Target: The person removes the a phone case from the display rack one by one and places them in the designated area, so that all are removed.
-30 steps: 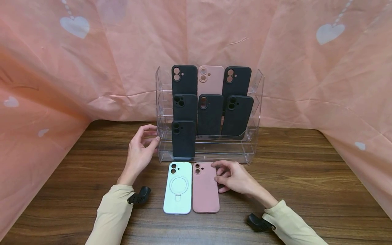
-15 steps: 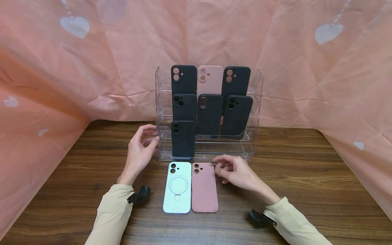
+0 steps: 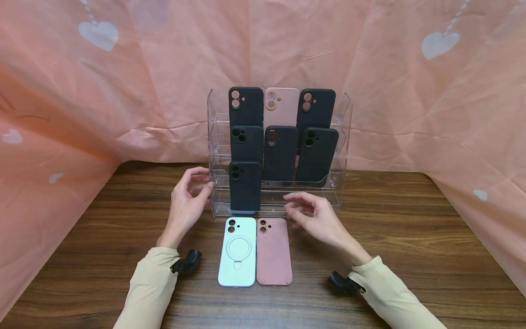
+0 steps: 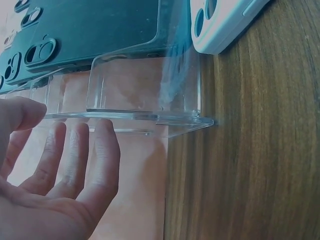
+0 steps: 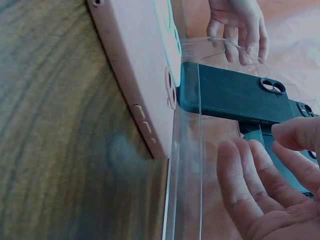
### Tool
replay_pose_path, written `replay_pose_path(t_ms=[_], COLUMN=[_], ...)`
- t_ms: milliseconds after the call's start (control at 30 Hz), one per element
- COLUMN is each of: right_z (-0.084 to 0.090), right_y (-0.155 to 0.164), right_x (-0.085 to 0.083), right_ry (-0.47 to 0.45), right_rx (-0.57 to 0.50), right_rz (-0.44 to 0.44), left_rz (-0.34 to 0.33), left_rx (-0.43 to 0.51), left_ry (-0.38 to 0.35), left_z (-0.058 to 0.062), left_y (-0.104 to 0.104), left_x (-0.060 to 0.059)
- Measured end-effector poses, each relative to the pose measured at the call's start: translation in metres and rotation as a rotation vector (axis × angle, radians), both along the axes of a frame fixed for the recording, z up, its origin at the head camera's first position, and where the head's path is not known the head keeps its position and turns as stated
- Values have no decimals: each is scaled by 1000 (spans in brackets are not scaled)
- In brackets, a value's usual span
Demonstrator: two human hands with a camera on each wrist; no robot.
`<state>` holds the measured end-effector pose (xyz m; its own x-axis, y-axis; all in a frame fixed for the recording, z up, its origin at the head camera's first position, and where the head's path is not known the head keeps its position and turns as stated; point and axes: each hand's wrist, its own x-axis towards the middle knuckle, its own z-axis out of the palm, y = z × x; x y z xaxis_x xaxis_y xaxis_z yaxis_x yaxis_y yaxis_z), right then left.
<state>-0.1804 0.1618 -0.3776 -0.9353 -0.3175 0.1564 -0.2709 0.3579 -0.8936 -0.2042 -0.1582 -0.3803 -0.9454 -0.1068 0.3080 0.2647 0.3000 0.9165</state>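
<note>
A clear tiered display rack point(image 3: 312, 197) holds several black phone cases and one pink phone case point(image 3: 287, 107). My left hand point(image 3: 188, 198) rests its fingertips against the rack's left side panel; the left wrist view shows the fingers loosely bent at the clear edge. My right hand point(image 3: 318, 214) hovers at the lowest tier's right half, its fingers loosely bent and holding nothing. In front of the rack lie a white phone case point(image 3: 239, 274) with a ring and a dusty-pink phone case point(image 3: 274, 258), side by side. A black phone case point(image 3: 245, 187) stands in the lowest tier at left.
Three phone cases stand in the top tier and three in the tier below. Behind the rack hangs a pink cloth point(image 3: 382, 82) with white hearts. Everything stands on a dark wooden table point(image 3: 402, 237).
My right hand has left the right edge of the dusty-pink phone case and moved forward to the rack's lowest tier. My left hand stays at the rack's side.
</note>
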Motion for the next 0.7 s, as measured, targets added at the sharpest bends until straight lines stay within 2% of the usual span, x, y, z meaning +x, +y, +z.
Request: replay_pose_path(t_ms=[167,700], right_z=[4,8], right_y=[-4,-16], right_x=[-4,-16], right_ry=[39,109], right_rx=[-58,-130], right_rz=[-27,-68], left_rz=[2,7], left_rx=[-25,-39], left_ry=[8,-6], left_z=[0,2], left_y=[-1,0], left_x=[-1,-1])
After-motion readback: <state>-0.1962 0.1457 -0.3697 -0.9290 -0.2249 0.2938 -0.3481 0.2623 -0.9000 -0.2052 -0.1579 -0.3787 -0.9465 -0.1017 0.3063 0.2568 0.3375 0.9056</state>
